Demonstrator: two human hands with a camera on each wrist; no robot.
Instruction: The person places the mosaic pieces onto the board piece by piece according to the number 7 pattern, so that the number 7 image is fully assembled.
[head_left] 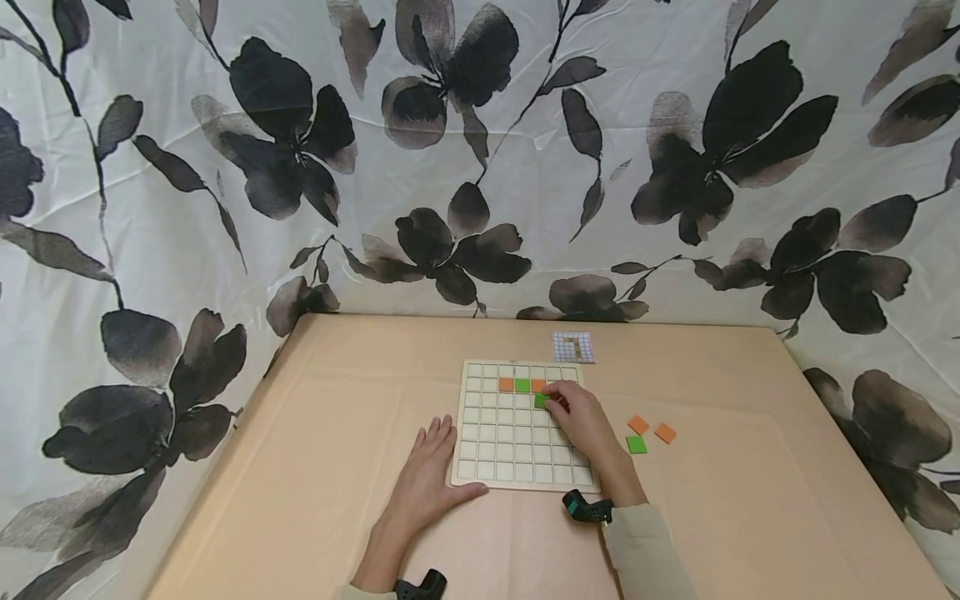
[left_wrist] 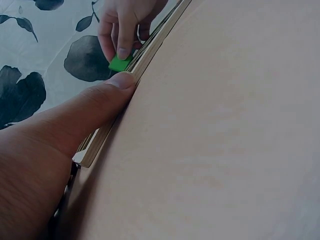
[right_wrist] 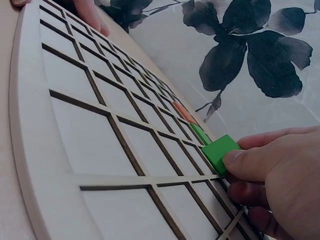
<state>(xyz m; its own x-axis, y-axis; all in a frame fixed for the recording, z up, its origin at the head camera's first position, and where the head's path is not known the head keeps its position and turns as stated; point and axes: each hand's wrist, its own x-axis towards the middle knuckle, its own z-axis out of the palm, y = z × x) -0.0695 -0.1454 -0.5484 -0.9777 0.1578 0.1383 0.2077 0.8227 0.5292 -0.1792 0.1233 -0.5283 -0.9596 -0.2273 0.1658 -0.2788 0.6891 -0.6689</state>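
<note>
A pale wooden grid board (head_left: 496, 451) with square cells lies on the table. In one of its upper rows sit an orange tile (head_left: 506, 384), a green tile (head_left: 522, 385) and another orange tile (head_left: 537, 385). My right hand (head_left: 581, 421) pinches a green square tile (right_wrist: 220, 154) between thumb and fingers, just below that row's right end; in the right wrist view the tile is tilted over the cells. Spread flat, my left hand (head_left: 429, 477) rests at the board's lower left corner, its thumb (left_wrist: 122, 80) touching the near edge.
Right of the board lie two loose orange tiles (head_left: 638, 424) and a green tile (head_left: 636, 445). A small card with a printed grid pattern (head_left: 573, 347) is behind the board's upper right corner. Floral cloth (head_left: 480, 167) hangs behind the table (head_left: 750, 500).
</note>
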